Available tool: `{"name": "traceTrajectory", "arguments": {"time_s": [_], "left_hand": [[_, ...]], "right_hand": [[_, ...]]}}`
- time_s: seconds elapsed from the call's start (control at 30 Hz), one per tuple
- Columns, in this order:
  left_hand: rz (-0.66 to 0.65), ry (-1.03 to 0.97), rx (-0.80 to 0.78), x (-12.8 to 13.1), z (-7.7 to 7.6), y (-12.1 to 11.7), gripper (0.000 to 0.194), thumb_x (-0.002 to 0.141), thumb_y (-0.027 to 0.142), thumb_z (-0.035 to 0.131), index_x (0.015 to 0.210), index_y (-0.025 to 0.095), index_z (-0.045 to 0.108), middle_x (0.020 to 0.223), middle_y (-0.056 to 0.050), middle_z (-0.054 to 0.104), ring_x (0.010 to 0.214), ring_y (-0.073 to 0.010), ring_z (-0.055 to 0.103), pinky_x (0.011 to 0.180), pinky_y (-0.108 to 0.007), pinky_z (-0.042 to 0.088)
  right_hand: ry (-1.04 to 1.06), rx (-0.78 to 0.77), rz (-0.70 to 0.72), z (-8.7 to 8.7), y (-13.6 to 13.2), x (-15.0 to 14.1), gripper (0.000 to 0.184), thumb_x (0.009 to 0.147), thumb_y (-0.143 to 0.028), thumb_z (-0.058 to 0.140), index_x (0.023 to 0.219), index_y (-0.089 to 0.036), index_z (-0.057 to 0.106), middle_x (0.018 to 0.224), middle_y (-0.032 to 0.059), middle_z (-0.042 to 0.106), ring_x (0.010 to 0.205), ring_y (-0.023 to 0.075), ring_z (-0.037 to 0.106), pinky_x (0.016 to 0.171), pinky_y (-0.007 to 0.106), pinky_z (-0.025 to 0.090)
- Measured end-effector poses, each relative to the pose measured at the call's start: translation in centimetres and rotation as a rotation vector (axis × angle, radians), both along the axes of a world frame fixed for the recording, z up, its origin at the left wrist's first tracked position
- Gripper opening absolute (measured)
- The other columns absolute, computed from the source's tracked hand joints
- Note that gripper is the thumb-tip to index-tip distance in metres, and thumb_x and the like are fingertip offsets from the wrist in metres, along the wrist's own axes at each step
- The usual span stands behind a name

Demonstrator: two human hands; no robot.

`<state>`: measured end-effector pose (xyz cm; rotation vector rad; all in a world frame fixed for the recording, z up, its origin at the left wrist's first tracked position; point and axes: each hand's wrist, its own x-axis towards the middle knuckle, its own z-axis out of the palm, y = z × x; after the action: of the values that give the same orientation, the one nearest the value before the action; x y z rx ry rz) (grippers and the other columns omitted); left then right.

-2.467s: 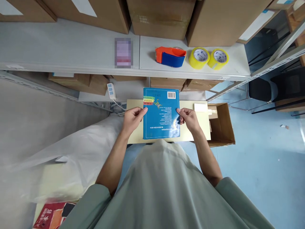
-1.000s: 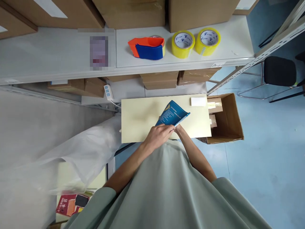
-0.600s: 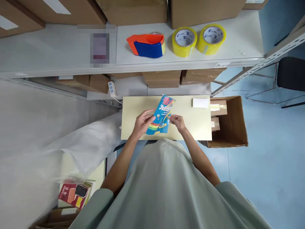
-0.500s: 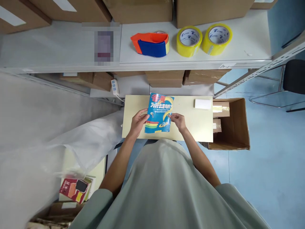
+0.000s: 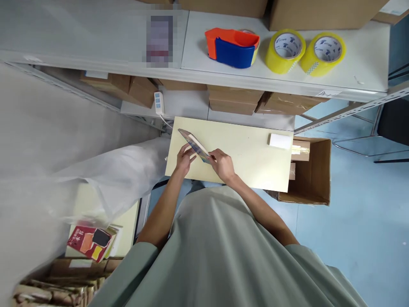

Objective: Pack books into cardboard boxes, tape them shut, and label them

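A thin blue book (image 5: 198, 148) is held tilted over the cream tabletop (image 5: 249, 157), turned so its edge and pages face up towards me. My right hand (image 5: 223, 165) is closed on the book's near right end, thumb and fingers pinching it. On the cover side, my left hand (image 5: 184, 160) has its fingers apart, with the fingertips at or close to the book; the thumb stands free. Most of the cover is hidden by the tilt.
A white box (image 5: 280, 140) lies at the table's right end, beside an open carton (image 5: 315, 170) holding smaller boxes. On the shelf above are a tape dispenser (image 5: 232, 47) and two yellow tape rolls (image 5: 285, 51). Plastic sheeting (image 5: 128, 170) hangs left, near a red book (image 5: 86, 241).
The book has turned from lying cover-up between both hands to a steep tilt, edge up. My right hand has moved left with it; my left hand's fingers have spread. The view has shifted.
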<state>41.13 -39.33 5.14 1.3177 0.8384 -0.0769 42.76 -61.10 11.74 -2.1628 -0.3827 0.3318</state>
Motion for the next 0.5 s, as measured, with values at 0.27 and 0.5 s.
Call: {"name": "traceTrajectory", "arguments": {"time_s": [0.27,0.5], "left_hand": [[0.013,-0.003,0.004,-0.3,-2.8,7.9,0.060,0.071,0.034,0.085,0.130,0.026,0.075,0.118,-0.008,0.081,0.124,-0.0283,0.076,0.112,-0.045,0.058],[-0.095,-0.039,-0.028,0.8,-3.8,12.6,0.040,0.069,0.037,0.089,0.103,0.019,0.079,0.119,-0.016,0.084,0.132,-0.0392,0.074,0.115,-0.051,0.059]], "right_hand": [[0.100,-0.021,-0.118,-1.9,7.0,0.7,0.014,0.109,-0.027,0.069,0.107,-0.023,0.082,0.114,0.0080,0.082,0.097,0.0207,0.082,0.091,0.029,0.063],[0.210,-0.386,-0.222,-3.8,12.1,3.8,0.022,0.109,-0.028,0.064,0.101,-0.023,0.084,0.110,0.0105,0.087,0.100,0.0253,0.082,0.089,0.031,0.057]]}}
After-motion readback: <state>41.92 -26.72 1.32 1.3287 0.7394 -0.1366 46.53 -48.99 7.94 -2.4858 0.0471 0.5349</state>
